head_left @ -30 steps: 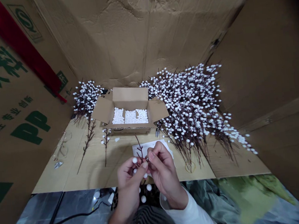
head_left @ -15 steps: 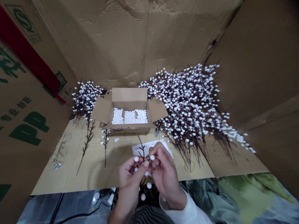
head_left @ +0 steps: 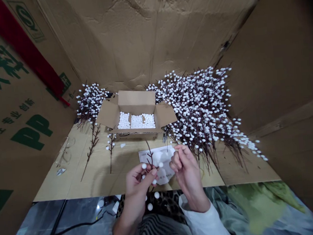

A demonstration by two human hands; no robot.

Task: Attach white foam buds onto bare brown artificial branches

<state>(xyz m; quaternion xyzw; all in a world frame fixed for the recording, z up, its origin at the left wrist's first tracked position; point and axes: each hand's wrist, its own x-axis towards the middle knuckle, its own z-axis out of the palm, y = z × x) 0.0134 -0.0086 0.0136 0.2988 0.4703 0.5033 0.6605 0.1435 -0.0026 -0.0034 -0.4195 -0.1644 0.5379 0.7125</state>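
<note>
Thin brown artificial branch with white foam balls [head_left: 150, 160]: likely light, springy, balls fragile; hold by bare stem. Left hand [head_left: 139, 186] fingers pinch it, lower centre; right hand [head_left: 187, 173] fingers open, apart.

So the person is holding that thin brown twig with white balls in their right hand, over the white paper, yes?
No: the head view shows the twig in the left hand, over the white paper; the right hand is apart from it.
</note>
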